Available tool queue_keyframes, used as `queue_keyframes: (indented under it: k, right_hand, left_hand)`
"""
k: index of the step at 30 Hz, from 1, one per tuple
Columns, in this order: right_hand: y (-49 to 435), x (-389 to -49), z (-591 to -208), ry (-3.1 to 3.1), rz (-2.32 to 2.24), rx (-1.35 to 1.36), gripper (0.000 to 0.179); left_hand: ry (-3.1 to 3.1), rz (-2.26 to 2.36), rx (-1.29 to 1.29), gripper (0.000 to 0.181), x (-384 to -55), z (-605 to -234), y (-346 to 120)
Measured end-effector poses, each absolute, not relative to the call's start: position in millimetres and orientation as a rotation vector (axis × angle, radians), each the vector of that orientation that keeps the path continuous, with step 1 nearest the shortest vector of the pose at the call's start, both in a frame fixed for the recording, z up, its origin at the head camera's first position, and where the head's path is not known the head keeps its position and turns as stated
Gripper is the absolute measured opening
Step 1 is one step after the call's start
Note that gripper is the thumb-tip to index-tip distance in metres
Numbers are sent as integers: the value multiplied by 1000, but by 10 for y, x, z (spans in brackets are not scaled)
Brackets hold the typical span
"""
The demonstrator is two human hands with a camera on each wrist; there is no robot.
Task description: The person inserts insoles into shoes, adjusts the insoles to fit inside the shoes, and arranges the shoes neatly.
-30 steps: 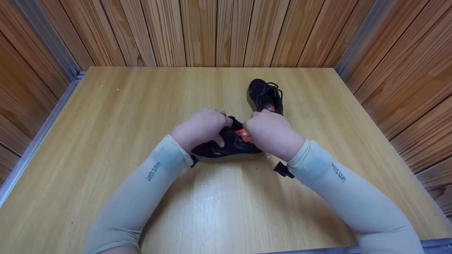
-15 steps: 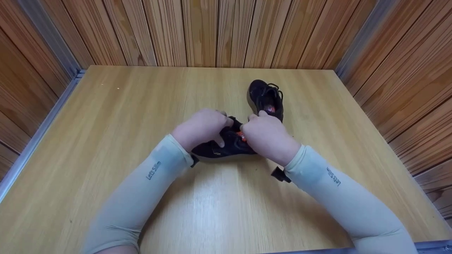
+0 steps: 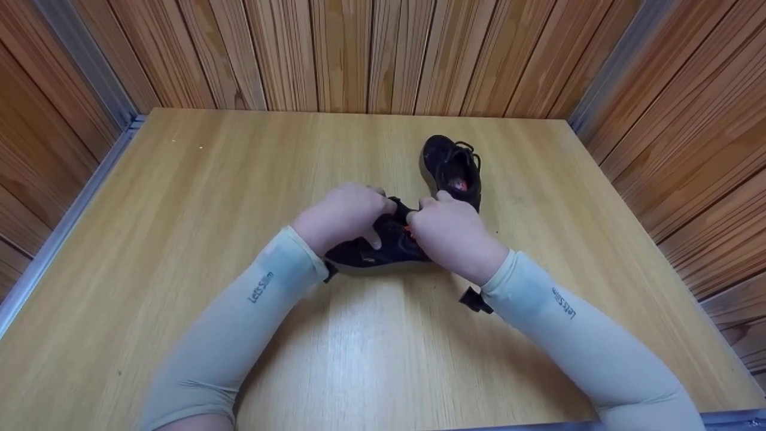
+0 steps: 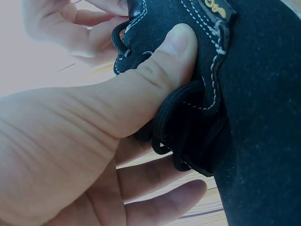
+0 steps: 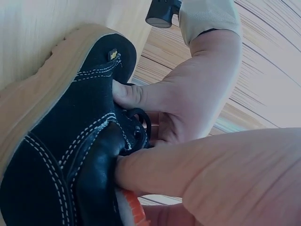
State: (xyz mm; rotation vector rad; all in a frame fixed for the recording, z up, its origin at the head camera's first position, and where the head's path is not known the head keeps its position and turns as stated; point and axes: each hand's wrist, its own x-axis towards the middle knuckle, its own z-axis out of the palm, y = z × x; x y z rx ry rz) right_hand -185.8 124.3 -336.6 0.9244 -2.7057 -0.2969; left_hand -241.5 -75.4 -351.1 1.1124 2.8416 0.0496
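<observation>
A black lace-up shoe [image 3: 392, 246] with white stitching and a pale sole lies mid-table, its toe to the left. My left hand [image 3: 347, 215] grips it across the laces, thumb [image 4: 176, 44] on the near side and fingers beyond. Over the heel end, my right hand [image 3: 458, 236] has its thumb at the padded collar [image 5: 96, 174]. Between that thumb and the fingers shows an orange-and-white insert [image 5: 136, 209] in the shoe's opening, mostly hidden by the hand. In the head view only a sliver of orange is visible.
Behind my right hand stands a second black shoe [image 3: 438, 160], its toe pointing to the back, with a reddish patch [image 3: 459, 184] inside. Wood-plank walls [image 3: 341, 57] enclose the table [image 3: 239, 167] at the back and both sides. A small black wrist camera [image 3: 476, 299] hangs under my right wrist.
My right hand has moved slightly left and down over the shoe's heel, and less of the orange insert shows than before. My left hand keeps its grip on the shoe.
</observation>
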Motion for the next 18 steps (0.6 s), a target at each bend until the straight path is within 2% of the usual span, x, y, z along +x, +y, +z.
queue_keyframes:
  k: [18]
  right_hand:
    - [1363,-1884,-3313,-2768,-105,981,19]
  left_hand:
    - [2839,82,1114,48,-2415,-3519,-760]
